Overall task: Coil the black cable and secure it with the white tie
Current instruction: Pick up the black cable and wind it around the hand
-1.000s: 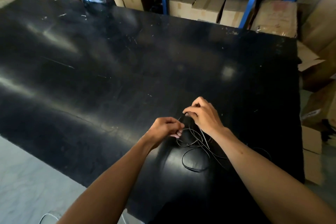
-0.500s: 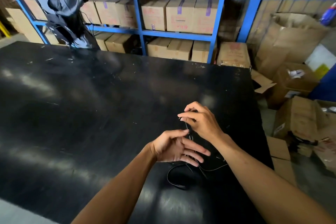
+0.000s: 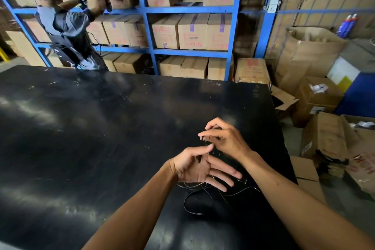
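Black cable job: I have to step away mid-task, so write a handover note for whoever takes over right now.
Right hand: raised above the table, fingertips pinched on a strand of the black cable.
Left hand: open, fingers spread, the strand running across the palm; not gripping.
Cable: most of it lies in loose, untidy loops on the black table under the hands.
White tie: not visible in this view.
Done: one end picked up, winding barely begun.
Left: form an even coil, find the tie, wrap and fasten it.
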`<state>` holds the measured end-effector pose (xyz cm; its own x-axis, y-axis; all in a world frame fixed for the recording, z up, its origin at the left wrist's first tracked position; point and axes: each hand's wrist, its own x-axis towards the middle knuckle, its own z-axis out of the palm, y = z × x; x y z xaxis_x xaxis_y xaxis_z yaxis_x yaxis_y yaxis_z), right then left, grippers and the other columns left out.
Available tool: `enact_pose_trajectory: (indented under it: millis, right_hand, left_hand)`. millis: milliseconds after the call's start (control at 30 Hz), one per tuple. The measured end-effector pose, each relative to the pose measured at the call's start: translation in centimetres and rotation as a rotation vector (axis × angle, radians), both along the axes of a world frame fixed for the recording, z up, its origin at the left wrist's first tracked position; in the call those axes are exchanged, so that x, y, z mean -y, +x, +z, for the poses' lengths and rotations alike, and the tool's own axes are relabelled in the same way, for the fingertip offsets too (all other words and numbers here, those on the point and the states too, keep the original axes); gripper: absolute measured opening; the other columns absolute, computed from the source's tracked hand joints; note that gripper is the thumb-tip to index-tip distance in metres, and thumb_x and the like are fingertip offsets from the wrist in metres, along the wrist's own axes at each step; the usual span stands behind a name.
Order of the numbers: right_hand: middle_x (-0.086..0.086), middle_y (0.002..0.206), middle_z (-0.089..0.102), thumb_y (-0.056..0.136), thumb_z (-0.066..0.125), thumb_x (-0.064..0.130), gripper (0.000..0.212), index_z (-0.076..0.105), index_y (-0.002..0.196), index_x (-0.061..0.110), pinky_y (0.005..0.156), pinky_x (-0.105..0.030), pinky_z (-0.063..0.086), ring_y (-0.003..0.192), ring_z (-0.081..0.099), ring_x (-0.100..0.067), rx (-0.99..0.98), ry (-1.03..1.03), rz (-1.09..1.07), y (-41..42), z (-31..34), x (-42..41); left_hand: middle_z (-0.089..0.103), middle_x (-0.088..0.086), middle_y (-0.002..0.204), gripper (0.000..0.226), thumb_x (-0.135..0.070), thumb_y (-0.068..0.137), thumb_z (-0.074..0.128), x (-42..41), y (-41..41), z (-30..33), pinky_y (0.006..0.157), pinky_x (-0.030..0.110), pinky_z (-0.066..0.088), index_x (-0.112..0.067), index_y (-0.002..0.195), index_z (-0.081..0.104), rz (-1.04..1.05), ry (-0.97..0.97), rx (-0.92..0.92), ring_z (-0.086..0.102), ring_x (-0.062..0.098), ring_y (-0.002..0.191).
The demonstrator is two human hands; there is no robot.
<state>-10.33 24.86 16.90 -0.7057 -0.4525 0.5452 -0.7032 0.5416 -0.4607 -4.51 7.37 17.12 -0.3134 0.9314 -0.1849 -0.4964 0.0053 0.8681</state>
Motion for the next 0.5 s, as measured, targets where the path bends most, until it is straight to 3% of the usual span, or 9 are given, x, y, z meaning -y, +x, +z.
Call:
enact_pose_trajectory:
  millis: [167, 300, 367, 400, 467, 500]
  right_hand:
    - [-0.009, 0.103, 0.07, 0.085, 0.083, 0.015, 0.012, 0.086, 0.096, 0.018, 0.074, -0.046, 0.055, 0.087, 0.071, -0.024, -0.032, -0.01, 0.023, 0.2, 0.4, 0.4]
    - [0.004, 0.113, 0.066, 0.095, 0.07, 0.022, 0.011, 0.077, 0.098, 0.016, 0.089, -0.038, 0.049, 0.104, 0.064, -0.018, 0.158, 0.067, -0.009, 0.3, -1.1, -1.0]
    - [-0.006, 0.102, 0.072, 0.097, 0.065, 0.011, 0.012, 0.073, 0.103, 0.004, 0.084, -0.04, 0.049, 0.095, 0.064, -0.019, 0.411, -0.061, -0.04, 0.8, -1.8, -1.3]
    - [-0.006, 0.094, 0.075, 0.096, 0.066, 0.009, 0.013, 0.072, 0.104, 0.001, 0.079, -0.039, 0.048, 0.089, 0.065, -0.011, 0.471, -0.046, -0.08, 1.1, -2.3, -1.4]
    - [0.007, 0.079, 0.077, 0.095, 0.069, 0.022, 0.009, 0.072, 0.093, 0.014, 0.072, -0.031, 0.05, 0.079, 0.069, 0.003, 0.563, -0.065, -0.184, 1.5, -3.7, -1.6]
    - [0.006, 0.075, 0.078, 0.096, 0.067, 0.027, 0.011, 0.071, 0.088, 0.02, 0.073, -0.031, 0.053, 0.077, 0.072, 0.002, 0.615, -0.11, -0.197, 1.8, -3.9, -1.7]
  left_hand:
    - [0.022, 0.042, 0.155, 0.069, -0.037, 0.107, 0.024, -0.7, -0.1, 0.1, 0.115, 0.066, 0.017, 0.021, 0.143, 0.029, 0.008, -0.081, 0.052, 0.047, 0.04, 0.129]
    - [0.017, 0.042, 0.155, 0.065, -0.036, 0.105, 0.025, -0.9, 0.1, 2.2, 0.116, 0.064, 0.02, 0.011, 0.151, 0.024, 0.043, 0.021, -0.012, 0.037, 0.046, 0.136]
    - [0.019, 0.034, 0.16, 0.07, -0.039, 0.101, 0.038, -0.6, -0.4, 4.2, 0.119, 0.063, 0.017, 0.001, 0.155, 0.024, 0.181, 0.132, -0.03, 0.025, 0.047, 0.145]
    - [0.021, 0.028, 0.162, 0.072, -0.041, 0.097, 0.047, -0.3, -0.9, 5.4, 0.12, 0.062, 0.015, -0.005, 0.156, 0.027, 0.271, 0.185, -0.038, 0.021, 0.044, 0.147]
    - [0.026, 0.016, 0.164, 0.072, -0.043, 0.091, 0.052, 1.1, -2.5, 7.7, 0.118, 0.062, 0.011, -0.019, 0.156, 0.034, 0.455, 0.252, -0.082, 0.019, 0.039, 0.15]
    - [0.025, 0.014, 0.165, 0.069, -0.044, 0.092, 0.048, 2.0, -3.3, 8.6, 0.117, 0.063, 0.008, -0.023, 0.156, 0.034, 0.538, 0.274, -0.094, 0.016, 0.039, 0.151]
